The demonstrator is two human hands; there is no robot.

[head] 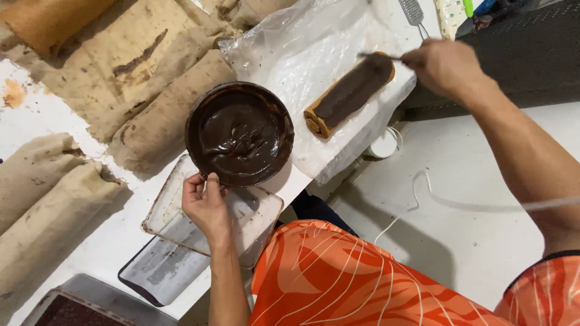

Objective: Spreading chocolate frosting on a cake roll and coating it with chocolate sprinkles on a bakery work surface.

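Note:
A round bowl (239, 133) full of dark chocolate cream rests on a clear plastic tray (260, 224). My left hand (207, 204) grips the bowl's near rim. A rolled sponge cake (349, 93) lies on a clear plastic sheet (302, 48), its top coated with chocolate. My right hand (444, 65) holds a thin spatula (379, 57) whose blade touches the far end of the cake roll.
Several cake rolls wrapped in brown paper (163, 121) lie on the white table at left and far left. A metal grater (412, 12) sits at the top. A dark baking pan (72, 309) is at the bottom left. White cord (417, 187) trails on the floor.

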